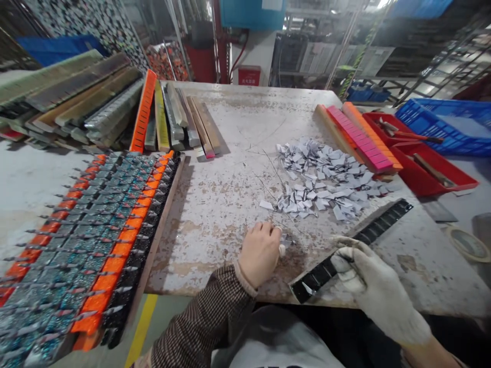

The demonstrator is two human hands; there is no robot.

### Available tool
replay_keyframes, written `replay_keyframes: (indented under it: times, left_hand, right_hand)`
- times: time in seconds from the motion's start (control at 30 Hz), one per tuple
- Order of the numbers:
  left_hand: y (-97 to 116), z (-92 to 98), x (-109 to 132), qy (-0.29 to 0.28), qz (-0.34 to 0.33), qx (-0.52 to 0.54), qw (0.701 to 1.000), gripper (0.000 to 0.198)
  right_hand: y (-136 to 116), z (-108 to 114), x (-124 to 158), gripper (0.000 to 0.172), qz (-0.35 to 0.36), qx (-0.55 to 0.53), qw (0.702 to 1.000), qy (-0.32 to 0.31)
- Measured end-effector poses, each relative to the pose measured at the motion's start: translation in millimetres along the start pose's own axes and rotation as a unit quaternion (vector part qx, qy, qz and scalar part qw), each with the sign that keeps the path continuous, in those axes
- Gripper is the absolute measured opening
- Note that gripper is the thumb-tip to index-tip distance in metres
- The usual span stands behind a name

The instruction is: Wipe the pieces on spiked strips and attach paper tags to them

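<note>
A black slotted bar point(318, 272) lies slantwise near the table's front edge, with a small pale piece sticking up at its near end. My right hand point(374, 286), in a white knitted glove, has its fingers closed around the middle of this bar. To the left, my left hand point(260, 254) is bare apart from white covers on two fingertips. Its fingers are curled down at the tabletop beside a small patch of clear, shiny material point(288, 239). Whatever its fingertips hold is hidden. Beyond both hands spreads a loose heap of small white-grey chips point(318, 176).
At left stands a rack of glittery, black and orange bars point(126, 230) with thin pointed pieces sticking out. Stacked bars point(84, 97) lie behind it. Pink and orange bars point(360, 135), red trays point(433, 168), a blue crate point(448, 125) and a tape roll point(468, 244) are right.
</note>
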State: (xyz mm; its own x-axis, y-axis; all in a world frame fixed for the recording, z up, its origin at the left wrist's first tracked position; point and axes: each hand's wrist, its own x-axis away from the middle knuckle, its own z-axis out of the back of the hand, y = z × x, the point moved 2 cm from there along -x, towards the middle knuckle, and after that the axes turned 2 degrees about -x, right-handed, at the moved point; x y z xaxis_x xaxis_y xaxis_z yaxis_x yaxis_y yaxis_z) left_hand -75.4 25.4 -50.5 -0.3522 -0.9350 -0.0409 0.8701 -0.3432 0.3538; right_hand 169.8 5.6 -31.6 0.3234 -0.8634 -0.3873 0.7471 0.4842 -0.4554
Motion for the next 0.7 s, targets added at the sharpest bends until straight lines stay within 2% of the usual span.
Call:
replay_keyframes:
  times: [0.1, 0.23, 0.33, 0.4, 0.47, 0.57, 0.63, 0.7]
  left_hand:
    - [-3.5, -1.9, -19.6, -0.029, -0.005, -0.011, 0.999, 0.012]
    - [-4.6, -0.7, -20.6, -0.022, -0.006, 0.003, 1.000, 0.015]
    - [3.7, 4.2, -11.7, -0.007, -0.015, 0.126, 0.992, 0.017]
    - [14.2, 6.7, -5.7, -0.001, -0.032, 0.268, 0.963, 0.014]
    - [25.3, 7.0, -0.9, -0.001, -0.043, 0.377, 0.925, 0.010]
    - [35.4, 4.6, 6.5, -0.010, -0.036, 0.446, 0.894, 0.009]
    - [35.2, 3.0, 15.1, 0.001, -0.023, 0.419, 0.908, 0.014]
    - [31.8, 1.2, 27.7, 0.021, -0.027, 0.352, 0.935, 0.027]
  right_hand:
    - [13.2, 1.2, 2.9, 0.008, 0.000, -0.012, 1.000, -0.004]
    - [14.8, -1.9, 3.2, 0.005, 0.008, -0.014, 1.000, 0.017]
    - [2.3, -5.4, -2.1, 0.013, 0.048, 0.000, 0.998, 0.039]
    - [-8.6, -8.3, -5.4, 0.019, 0.077, -0.004, 0.997, 0.028]
    - [-16.9, -10.9, -6.3, 0.012, 0.083, -0.040, 0.996, 0.000]
    - [-21.5, -10.5, -2.3, 0.010, 0.076, -0.097, 0.992, -0.011]
    - [-20.9, -6.3, 2.2, 0.011, 0.086, -0.068, 0.994, 0.018]
    - [-21.0, -1.9, 6.3, 0.011, 0.109, 0.004, 0.994, 0.031]
